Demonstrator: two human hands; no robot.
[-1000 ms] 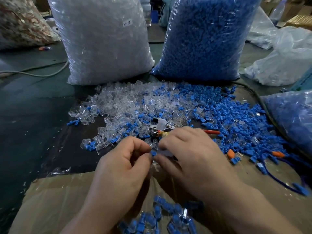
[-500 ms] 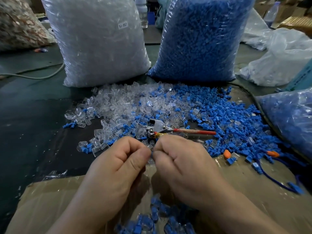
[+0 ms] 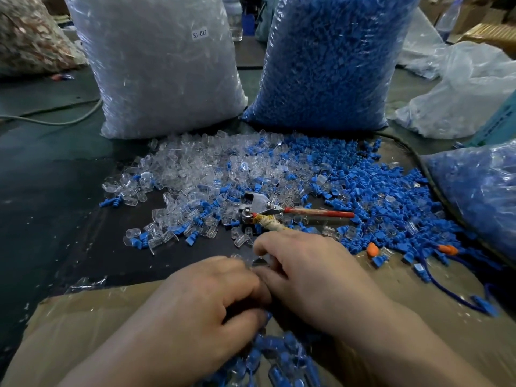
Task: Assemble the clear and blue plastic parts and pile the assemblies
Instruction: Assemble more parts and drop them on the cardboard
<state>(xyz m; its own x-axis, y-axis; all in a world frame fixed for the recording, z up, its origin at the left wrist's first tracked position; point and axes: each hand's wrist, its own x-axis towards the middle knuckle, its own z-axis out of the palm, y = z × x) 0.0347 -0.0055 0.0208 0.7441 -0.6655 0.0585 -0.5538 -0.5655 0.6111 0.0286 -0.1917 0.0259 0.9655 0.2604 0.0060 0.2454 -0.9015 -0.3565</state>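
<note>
Above assemblies [image 3: 282,357], left hand [image 3: 206,300], right hand [image 3: 315,277].

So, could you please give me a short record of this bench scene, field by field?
Hands: left hand and right hand meet fingertip to fingertip, fingers curled; anything held is hidden.
Finished pile: assemblies close below the hands.
Loose stock: clear parts left, blue parts right, mixed in the middle.
Bags: clear bag and blue bag behind.
Tool: pliers lying among the parts beyond the hands.
</note>
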